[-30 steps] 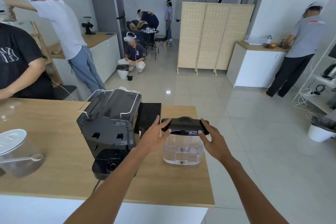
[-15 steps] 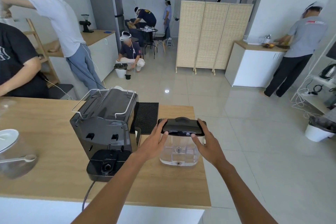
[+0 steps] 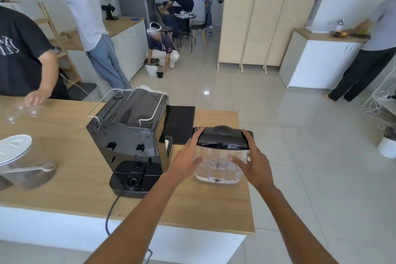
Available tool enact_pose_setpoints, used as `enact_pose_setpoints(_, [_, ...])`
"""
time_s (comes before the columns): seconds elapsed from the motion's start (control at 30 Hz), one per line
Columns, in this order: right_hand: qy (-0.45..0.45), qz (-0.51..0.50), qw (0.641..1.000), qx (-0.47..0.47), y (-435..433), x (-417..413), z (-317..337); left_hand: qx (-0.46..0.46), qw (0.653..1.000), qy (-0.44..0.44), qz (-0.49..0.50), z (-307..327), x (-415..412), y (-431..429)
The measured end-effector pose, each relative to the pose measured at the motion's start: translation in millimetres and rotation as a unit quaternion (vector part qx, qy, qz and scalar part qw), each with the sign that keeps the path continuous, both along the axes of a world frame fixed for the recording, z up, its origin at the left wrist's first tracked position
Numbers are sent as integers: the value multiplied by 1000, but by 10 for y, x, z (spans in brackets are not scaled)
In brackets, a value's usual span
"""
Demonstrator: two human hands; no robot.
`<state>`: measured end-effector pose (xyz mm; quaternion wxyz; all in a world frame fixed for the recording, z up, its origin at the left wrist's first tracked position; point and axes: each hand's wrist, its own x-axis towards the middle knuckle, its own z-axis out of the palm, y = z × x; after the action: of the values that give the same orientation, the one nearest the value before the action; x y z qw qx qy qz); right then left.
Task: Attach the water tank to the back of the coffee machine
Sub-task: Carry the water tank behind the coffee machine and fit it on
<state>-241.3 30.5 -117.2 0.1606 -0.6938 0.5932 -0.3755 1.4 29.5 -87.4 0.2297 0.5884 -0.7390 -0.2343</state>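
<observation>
The water tank is a clear plastic box with a black lid. It stands on the wooden counter, right of the black coffee machine. My left hand grips its left side, fingers against the clear wall and lid edge. My right hand grips its right side the same way. The machine's back faces me, with two slots and a round socket on its low black base. A gap separates tank and machine.
A black ribbed mat lies behind the tank. A clear jug with a white lid stands at the counter's left. The machine's cable hangs over the front edge. A person in a black shirt reaches onto the counter's far left.
My hands have closed tighter on the tank's sides, fingers now lower on the clear wall. The person at the left has put a hand on the counter.
</observation>
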Motion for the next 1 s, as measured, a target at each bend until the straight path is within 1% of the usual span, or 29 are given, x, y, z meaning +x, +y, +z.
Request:
enact_pose_setpoints(0.23, [7,-1,1000,20,63,40,72,14,1000,17,19,129,-13,122])
enact_pose_setpoints(0.43, [15,11,1000,12,271,120,184,-8,998,55,21,107,206,333])
enact_pose_setpoints(0.77, [-55,8,998,-1,704,559,519,-71,994,71,31,463,659,736])
enact_pose_setpoints(1.0, [-96,36,995,-11,821,1109,796,-123,984,115,52,632,1225,958])
